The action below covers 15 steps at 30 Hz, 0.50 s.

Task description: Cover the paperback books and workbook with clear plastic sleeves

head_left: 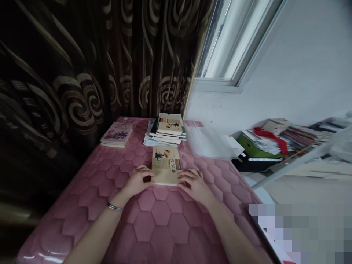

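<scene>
A beige paperback book [165, 165] with a small cartoon picture on its cover lies on the pink quilted table cover [158, 216], its printing turned sideways to me. My left hand [140, 179], below a silver bracelet, grips the book's near left edge between thumb and fingers. At the near right edge, my right hand [194, 182] holds it the same way. Just beyond it stands a stack of books and booklets [167, 138], topped by a similar beige book [170, 123]. Farther left sits a short pile of pale pink books [117, 134] with cartoon figures on the cover.
Clear plastic sheeting [206, 141] lies right of the stack. Beyond the table's right side are heaped papers with a green folder [247, 145] and a red strip [272, 138]. A dark patterned curtain [132, 62] hangs behind, beside a window [231, 40].
</scene>
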Motion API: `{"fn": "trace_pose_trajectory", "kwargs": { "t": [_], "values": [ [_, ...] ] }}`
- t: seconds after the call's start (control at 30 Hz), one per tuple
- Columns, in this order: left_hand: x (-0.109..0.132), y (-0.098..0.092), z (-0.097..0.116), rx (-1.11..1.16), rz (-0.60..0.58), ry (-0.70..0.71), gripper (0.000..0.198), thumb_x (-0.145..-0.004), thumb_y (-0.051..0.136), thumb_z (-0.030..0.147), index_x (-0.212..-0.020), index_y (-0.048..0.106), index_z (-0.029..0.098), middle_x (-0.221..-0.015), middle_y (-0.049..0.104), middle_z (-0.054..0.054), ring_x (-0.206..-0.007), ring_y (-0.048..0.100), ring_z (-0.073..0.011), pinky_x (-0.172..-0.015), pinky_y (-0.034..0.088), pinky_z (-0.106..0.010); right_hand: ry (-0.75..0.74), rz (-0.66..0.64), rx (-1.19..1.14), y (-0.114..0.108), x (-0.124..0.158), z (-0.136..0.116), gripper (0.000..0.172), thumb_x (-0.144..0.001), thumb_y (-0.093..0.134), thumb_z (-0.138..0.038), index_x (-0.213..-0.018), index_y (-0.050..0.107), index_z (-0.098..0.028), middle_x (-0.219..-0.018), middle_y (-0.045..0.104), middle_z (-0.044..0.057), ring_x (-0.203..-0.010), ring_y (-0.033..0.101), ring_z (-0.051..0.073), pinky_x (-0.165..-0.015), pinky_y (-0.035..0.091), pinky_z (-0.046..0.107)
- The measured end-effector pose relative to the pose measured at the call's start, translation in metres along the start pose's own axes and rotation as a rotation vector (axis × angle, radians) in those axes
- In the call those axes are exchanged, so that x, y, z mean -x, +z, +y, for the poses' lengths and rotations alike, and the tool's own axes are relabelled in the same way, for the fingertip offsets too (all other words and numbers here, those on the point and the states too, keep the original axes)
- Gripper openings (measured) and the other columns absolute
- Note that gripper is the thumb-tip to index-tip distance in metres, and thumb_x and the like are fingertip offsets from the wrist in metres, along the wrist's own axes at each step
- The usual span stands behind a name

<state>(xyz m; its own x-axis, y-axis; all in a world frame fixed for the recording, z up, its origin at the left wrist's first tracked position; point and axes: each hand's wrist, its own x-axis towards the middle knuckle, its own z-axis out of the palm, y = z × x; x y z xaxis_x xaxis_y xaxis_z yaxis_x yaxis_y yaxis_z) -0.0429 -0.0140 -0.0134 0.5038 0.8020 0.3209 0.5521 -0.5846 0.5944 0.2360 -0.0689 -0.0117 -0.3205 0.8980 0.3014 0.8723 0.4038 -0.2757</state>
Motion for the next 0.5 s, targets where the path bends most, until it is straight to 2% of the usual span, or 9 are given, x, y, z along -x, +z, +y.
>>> {"fn": "trace_pose_trajectory", "kwargs": {
  "t": [0.1,0.33,0.5],
  "values": [
    [0.002,-0.003,-0.002,0.026,0.005,-0.04,0.034,-0.064,0.08,0.023,-0.097,0.072,0.026,-0.097,0.068,-0.005,-0.098,0.057,-0.0206,-0.089,0.041,-0.034,0.001,-0.045,-0.006,-0.007,0.002,0.009,0.013,-0.087,0.061,-0.034,-0.094,0.072,-0.032,-0.114,0.067,0.0,-0.114,0.048,0.024,-0.093,0.032,0.041],
    [0.003,-0.004,-0.005,0.066,-0.013,-0.039,0.03,-0.066,0.078,0.022,-0.096,0.072,0.025,-0.098,0.067,-0.005,-0.099,0.056,-0.0202,-0.09,0.042,-0.034,-0.042,-0.065,-0.086,-0.006,0.005,0.018,0.022,-0.089,0.056,-0.028,-0.104,0.07,-0.035,-0.123,0.062,0.0,-0.118,0.046,0.023,-0.096,0.036,0.042],
    [0.004,0.002,0.012,-0.046,-0.06,-0.002,0.028,-0.072,0.072,0.023,-0.1,0.07,0.027,-0.101,0.063,-0.003,-0.103,0.053,-0.021,-0.092,0.038,-0.037,-0.036,0.035,-0.086,0.0,0.003,-0.002,0.015,-0.082,0.06,-0.025,-0.095,0.068,-0.026,-0.117,0.063,0.004,-0.114,0.048,0.024,-0.09,0.038,0.041]
  ]
}}
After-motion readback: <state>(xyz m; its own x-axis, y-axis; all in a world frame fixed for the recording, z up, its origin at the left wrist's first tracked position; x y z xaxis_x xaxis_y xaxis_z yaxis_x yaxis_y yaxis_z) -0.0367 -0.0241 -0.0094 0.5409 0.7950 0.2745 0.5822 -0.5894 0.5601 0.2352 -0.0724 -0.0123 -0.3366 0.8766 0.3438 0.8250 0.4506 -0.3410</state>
